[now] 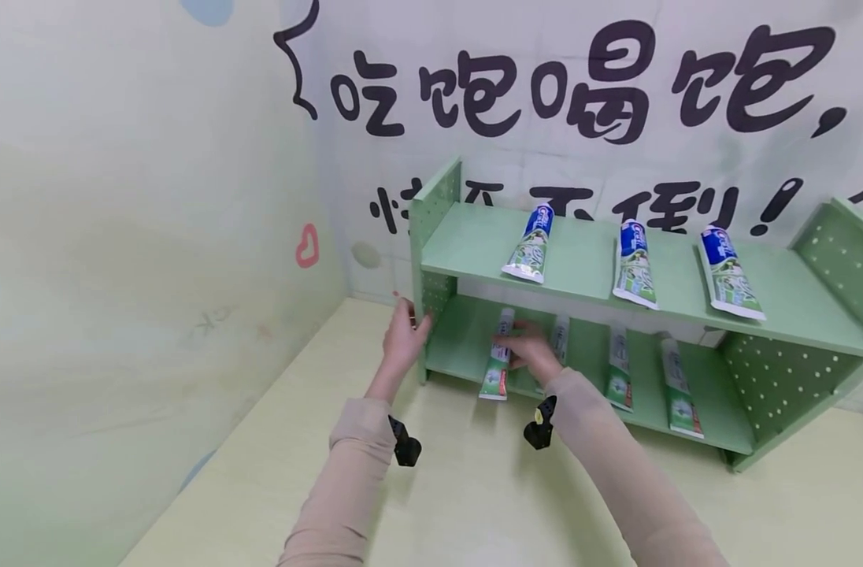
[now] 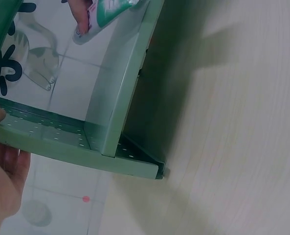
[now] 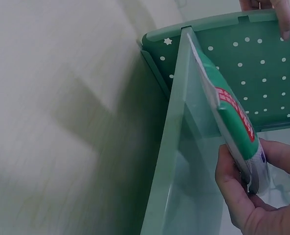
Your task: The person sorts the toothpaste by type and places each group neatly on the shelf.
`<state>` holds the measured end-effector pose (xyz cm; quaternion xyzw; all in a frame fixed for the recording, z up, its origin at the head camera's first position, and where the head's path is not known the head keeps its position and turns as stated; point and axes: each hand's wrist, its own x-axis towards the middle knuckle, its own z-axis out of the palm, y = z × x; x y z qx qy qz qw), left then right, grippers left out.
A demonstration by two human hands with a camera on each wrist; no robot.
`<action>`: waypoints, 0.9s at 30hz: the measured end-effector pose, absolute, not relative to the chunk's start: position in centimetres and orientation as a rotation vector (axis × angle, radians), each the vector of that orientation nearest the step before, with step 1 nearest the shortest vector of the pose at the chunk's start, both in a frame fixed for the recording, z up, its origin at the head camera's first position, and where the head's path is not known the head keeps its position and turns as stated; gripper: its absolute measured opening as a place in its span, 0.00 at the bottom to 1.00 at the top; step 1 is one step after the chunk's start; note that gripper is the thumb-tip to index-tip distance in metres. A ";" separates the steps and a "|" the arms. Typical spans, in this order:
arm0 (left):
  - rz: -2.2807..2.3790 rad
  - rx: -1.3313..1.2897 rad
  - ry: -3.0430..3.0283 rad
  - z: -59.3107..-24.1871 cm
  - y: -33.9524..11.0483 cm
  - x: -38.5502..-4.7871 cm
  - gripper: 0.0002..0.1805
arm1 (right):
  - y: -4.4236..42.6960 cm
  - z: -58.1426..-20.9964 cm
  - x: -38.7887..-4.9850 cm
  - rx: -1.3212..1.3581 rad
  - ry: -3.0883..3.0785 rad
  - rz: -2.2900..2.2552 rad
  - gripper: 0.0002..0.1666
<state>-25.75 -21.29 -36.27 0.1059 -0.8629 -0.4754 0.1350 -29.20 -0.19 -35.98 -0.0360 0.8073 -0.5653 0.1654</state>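
Note:
My right hand (image 1: 535, 351) grips a green-and-white toothpaste tube (image 1: 498, 362) near its capped end, at the left of the lower shelf. In the right wrist view, thumb and fingers pinch that tube (image 3: 235, 122), its flat crimped end pointing away from the hand. My left hand (image 1: 403, 335) holds the front edge of the green rack's left side panel (image 2: 66, 152), thumb on the inner face and fingers outside. Right of the held tube, similar tubes (image 1: 619, 366) lie on the lower shelf (image 1: 580, 370); my right hand partly hides the nearest one.
Three blue-and-green toothpaste tubes (image 1: 633, 264) lie spaced apart on the upper shelf (image 1: 467, 236). The rack stands on a pale tabletop (image 1: 460, 488) against a wall (image 1: 375, 47) with black lettering. Another wall (image 1: 155, 236) rises at the left. The perforated right panel (image 1: 779, 378) closes the rack's far side.

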 end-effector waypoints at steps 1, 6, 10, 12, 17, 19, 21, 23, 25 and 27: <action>-1.373 0.305 -2.501 -36.3 -21.2 -25.7 0.16 | -0.2 -36.0 -29.3 -0.108 2.288 -1.627 0.38; -1.379 0.298 -2.499 -36.5 -21.0 -25.6 0.16 | -0.3 -36.5 -30.0 -0.099 2.255 -1.670 0.39; -1.388 0.295 -2.495 -36.5 -20.8 -25.4 0.15 | -0.4 -36.9 -30.7 -0.063 2.255 -1.668 0.39; -1.389 0.296 -2.494 -36.5 -20.7 -25.4 0.15 | -0.5 -37.1 -31.0 -0.052 2.257 -1.671 0.39; -1.390 0.308 -2.490 -36.7 -20.7 -25.3 0.15 | -0.9 -37.5 -31.4 -0.052 2.276 -1.691 0.36; -1.385 0.309 -2.490 -36.7 -20.7 -25.3 0.15 | -1.1 -37.6 -31.5 -0.039 2.297 -1.689 0.35; -1.376 0.308 -2.489 -36.7 -20.8 -25.3 0.15 | -1.3 -37.6 -31.7 -0.028 2.315 -1.681 0.33; -1.369 0.302 -2.483 -36.7 -20.9 -25.3 0.16 | -1.4 -37.5 -31.9 -0.006 2.323 -1.684 0.32; -1.362 0.294 -2.476 -36.6 -21.0 -25.4 0.15 | -1.6 -37.4 -32.2 0.009 2.333 -1.677 0.31; -1.356 0.288 -2.469 -36.5 -21.1 -25.4 0.15 | -1.7 -37.3 -32.4 0.027 2.339 -1.668 0.30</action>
